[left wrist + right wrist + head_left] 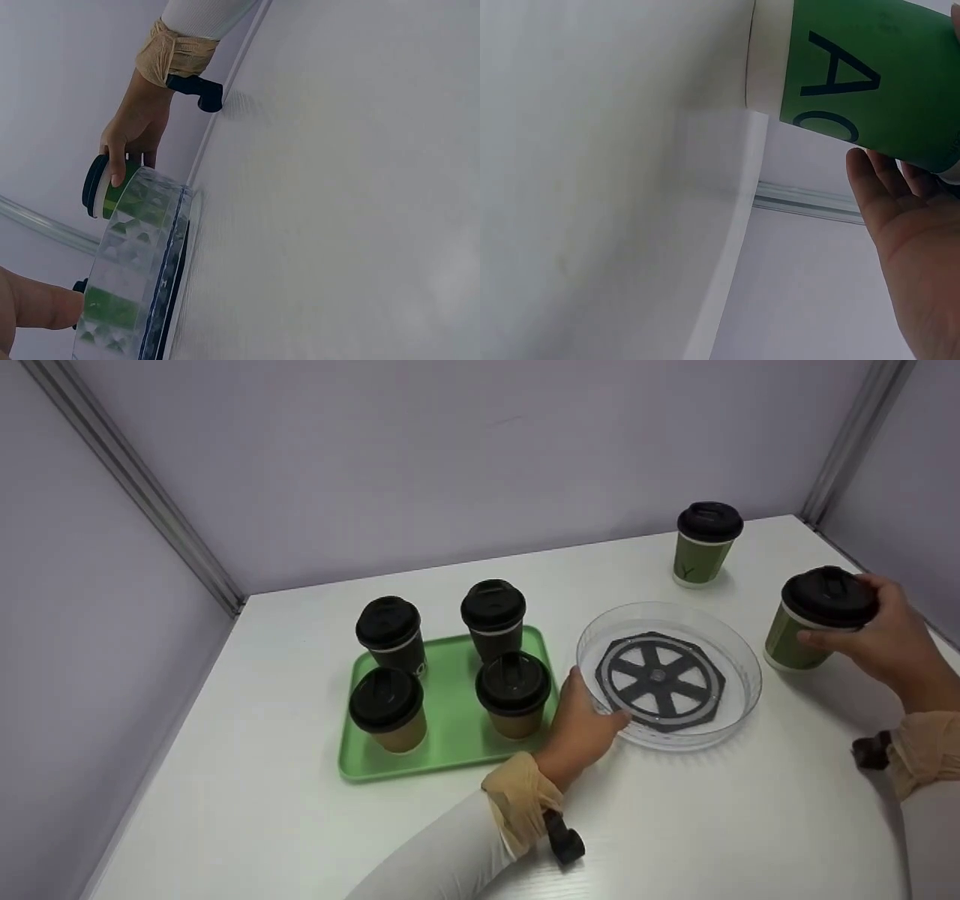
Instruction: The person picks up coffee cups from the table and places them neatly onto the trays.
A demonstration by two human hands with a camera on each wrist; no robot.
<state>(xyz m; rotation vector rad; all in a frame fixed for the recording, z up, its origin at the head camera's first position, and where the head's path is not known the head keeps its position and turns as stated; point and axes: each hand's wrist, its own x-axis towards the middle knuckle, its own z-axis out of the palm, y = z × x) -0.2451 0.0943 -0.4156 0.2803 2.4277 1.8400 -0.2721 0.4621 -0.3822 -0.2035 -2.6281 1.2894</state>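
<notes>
My right hand (892, 641) is around a green paper cup (795, 639) with a black lid, thumb on the near side and fingers at the far side. In the right wrist view, dark letters show on the cup's green wall, and the fingertips (857, 161) are right at its side. The cup stands upright at the table's right. My left hand (581, 731) rests against the left side of a clear round turntable tray (742, 716), fingers spread along its outer wall. A dark spoked wheel pattern shows on the tray's floor.
Left of the turntable lies a green rectangular tray (450, 720) bearing several black-lidded cups, the front ones brown and the back ones dark. Another green cup (699, 559) stands behind the turntable. Pale walls (465, 457) border the white table (262, 750).
</notes>
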